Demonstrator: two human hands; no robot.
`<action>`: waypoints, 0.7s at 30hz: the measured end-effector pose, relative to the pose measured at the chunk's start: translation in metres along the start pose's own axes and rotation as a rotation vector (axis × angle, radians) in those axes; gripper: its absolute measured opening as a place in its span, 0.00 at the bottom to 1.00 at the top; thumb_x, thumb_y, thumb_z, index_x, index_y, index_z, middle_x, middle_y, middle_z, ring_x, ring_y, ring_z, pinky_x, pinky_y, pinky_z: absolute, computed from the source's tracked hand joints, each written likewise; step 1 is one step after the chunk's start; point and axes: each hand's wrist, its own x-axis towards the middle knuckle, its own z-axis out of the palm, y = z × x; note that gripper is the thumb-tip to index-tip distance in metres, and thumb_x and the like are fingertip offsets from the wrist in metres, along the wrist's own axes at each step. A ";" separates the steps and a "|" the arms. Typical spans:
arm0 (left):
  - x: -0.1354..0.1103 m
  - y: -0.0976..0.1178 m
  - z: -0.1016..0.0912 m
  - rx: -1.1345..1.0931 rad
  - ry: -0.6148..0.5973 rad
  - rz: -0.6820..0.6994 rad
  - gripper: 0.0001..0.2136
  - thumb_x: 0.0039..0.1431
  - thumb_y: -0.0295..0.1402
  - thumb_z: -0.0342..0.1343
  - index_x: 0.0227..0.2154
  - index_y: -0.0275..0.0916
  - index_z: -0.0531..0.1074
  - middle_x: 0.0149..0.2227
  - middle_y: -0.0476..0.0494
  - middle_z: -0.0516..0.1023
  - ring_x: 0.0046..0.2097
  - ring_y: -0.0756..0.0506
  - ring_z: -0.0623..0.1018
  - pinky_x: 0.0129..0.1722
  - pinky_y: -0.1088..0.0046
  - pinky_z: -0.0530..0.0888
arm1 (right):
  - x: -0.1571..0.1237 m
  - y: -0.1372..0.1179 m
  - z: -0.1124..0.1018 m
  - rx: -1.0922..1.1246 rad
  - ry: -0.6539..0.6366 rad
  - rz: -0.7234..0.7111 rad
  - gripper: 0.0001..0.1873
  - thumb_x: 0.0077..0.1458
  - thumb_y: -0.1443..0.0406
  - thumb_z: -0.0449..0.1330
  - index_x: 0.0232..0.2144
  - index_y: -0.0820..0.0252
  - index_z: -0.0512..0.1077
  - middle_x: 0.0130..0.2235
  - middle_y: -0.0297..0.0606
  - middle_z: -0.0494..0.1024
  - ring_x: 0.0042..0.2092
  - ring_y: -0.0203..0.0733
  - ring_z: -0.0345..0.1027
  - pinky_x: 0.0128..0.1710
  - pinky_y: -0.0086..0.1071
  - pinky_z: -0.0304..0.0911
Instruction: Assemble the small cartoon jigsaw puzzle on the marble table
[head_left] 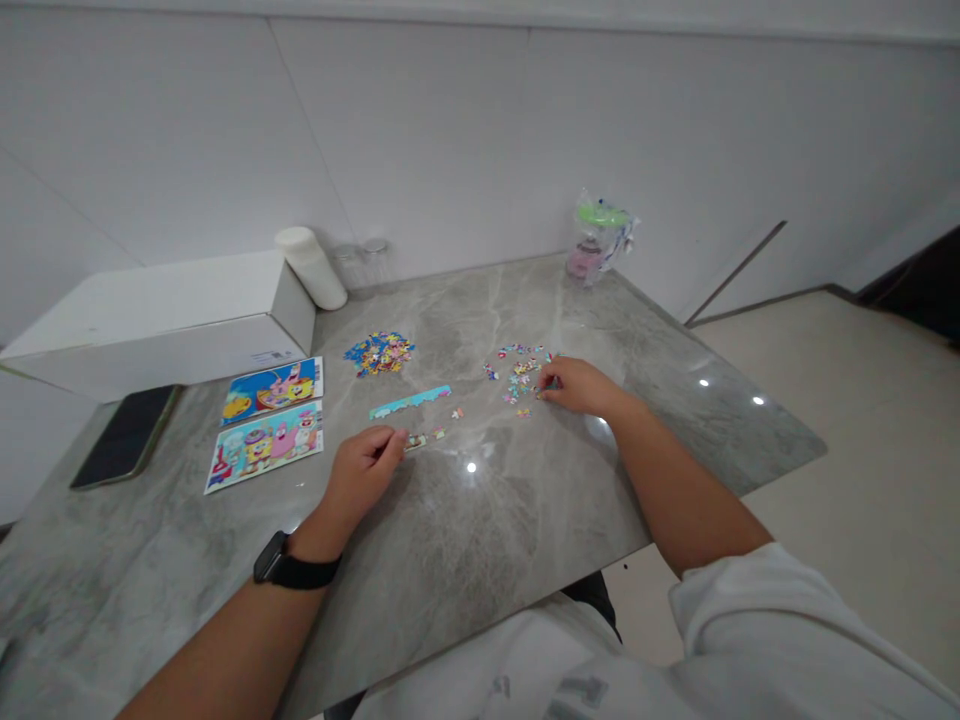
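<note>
The grey marble worktop (pixel 465 520) carries jigsaw pieces in several small groups, and I take the joined blue strip of pieces (pixel 409 402) near its middle as the landmark. The left hand (pixel 362 472) rests on the worktop just in front of the strip, towards the person; its grip is nearly closed, the fingertips pinching the end of a short row of joined pieces (pixel 424 439) that lies flat in front of the strip. On the left wrist is a black watch (pixel 279 565). The right hand (pixel 577 386) lies to the right of the strip, at the near edge of a scattered group of loose pieces (pixel 519 372); its fingers are curled down onto the pieces, but I cannot tell if the grip has hold of one, because the fingertips are too small to see clearly. Behind the strip and a little to the left is a denser pile of pieces (pixel 379 352). Left of the strip lie two cartoon picture cards (pixel 268 420), one just behind the other, and further left a dark phone (pixel 126 436). Far behind the cards stands a white box (pixel 161 322), with a white cylinder (pixel 310 267) leaning beside it. Far behind the strip to the right stands a wrapped container with a green lid (pixel 598 238).
</note>
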 end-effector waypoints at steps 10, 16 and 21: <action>0.000 -0.006 0.001 0.015 -0.008 -0.020 0.21 0.69 0.43 0.50 0.20 0.40 0.69 0.21 0.50 0.69 0.27 0.48 0.72 0.31 0.71 0.64 | -0.019 0.025 -0.026 0.199 -0.218 0.008 0.02 0.52 0.65 0.67 0.30 0.54 0.81 0.33 0.34 0.82 0.35 0.41 0.73 0.35 0.31 0.62; 0.001 -0.002 0.000 0.020 0.011 -0.026 0.21 0.69 0.43 0.50 0.20 0.40 0.69 0.21 0.51 0.68 0.27 0.48 0.71 0.30 0.71 0.64 | -0.007 0.006 -0.010 0.058 -0.027 0.027 0.07 0.59 0.63 0.66 0.38 0.57 0.82 0.36 0.39 0.82 0.37 0.42 0.74 0.38 0.33 0.63; 0.002 -0.001 0.001 0.002 0.020 -0.033 0.21 0.68 0.43 0.50 0.20 0.40 0.68 0.20 0.50 0.68 0.27 0.48 0.71 0.30 0.71 0.64 | 0.000 -0.006 0.007 -0.021 0.100 0.003 0.09 0.60 0.62 0.67 0.41 0.57 0.82 0.42 0.43 0.82 0.45 0.46 0.74 0.46 0.36 0.65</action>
